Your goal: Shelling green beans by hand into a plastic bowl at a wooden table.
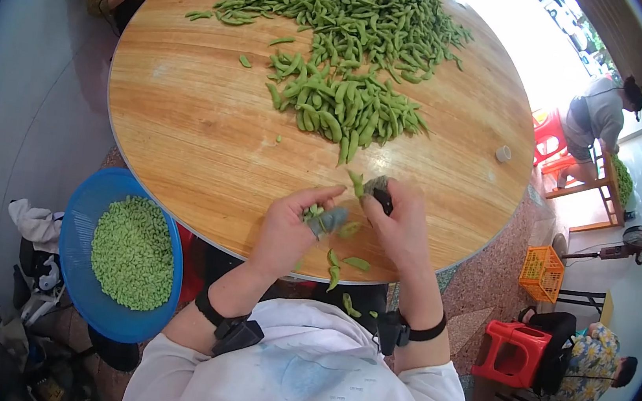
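Note:
My left hand (287, 229) is half curled over the near part of the round wooden table (185, 143), with shelled green beans (313, 213) in its fingers. A blue-grey finger cover (332, 221) is on one of its fingers. Close by on the right, my right hand (404, 225) pinches a green soybean pod (355, 183) at the fingertips. A dark and grey wrapping (380, 192) is on its fingers; motion blur hides its detail. Below the hands, several loose pods (356, 263) lie at the table's near edge. A small heap of pods (361, 107) lies beyond them.
A large pod pile (371, 16) covers the far side of the table. A blue basket of shelled beans (69, 267) stands at the left. A small white cup (503, 154) is on the right. Other people (601, 116) are around, with a red stool (511, 353) and an orange crate (542, 273).

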Action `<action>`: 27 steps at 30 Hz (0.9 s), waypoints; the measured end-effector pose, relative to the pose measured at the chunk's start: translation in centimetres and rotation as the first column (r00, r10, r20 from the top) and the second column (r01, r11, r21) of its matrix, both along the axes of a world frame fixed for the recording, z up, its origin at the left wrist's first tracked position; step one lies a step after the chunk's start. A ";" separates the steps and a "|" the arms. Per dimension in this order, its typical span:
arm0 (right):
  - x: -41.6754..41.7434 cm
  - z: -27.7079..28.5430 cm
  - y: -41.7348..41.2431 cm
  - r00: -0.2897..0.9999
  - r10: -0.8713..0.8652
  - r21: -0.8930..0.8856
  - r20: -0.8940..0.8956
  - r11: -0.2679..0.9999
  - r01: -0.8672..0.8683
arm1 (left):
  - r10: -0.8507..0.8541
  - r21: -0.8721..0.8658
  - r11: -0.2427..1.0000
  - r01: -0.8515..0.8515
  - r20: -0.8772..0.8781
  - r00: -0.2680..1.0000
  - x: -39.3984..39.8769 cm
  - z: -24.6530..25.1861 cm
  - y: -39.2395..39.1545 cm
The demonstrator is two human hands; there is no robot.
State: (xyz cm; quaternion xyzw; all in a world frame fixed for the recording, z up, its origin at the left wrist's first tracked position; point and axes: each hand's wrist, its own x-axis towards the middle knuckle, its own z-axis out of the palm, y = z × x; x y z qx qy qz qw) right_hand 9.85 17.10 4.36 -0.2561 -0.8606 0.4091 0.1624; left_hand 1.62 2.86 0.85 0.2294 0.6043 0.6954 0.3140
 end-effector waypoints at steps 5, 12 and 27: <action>1.2 0.0 -1.5 0.988 0.145 -0.289 -0.046 0.945 -0.152 | -0.062 0.189 0.982 -0.023 0.434 0.899 -0.6 -0.1 0.0; 2.0 0.2 -1.8 0.955 0.268 -0.806 -0.125 0.534 -0.255 | 0.045 0.196 0.970 -0.142 0.432 0.901 -0.1 -0.3 0.4; 2.6 -0.7 -1.5 0.957 0.214 -0.946 -0.197 0.214 -0.243 | -0.302 0.273 0.944 0.187 0.482 0.822 -0.9 0.3 -0.3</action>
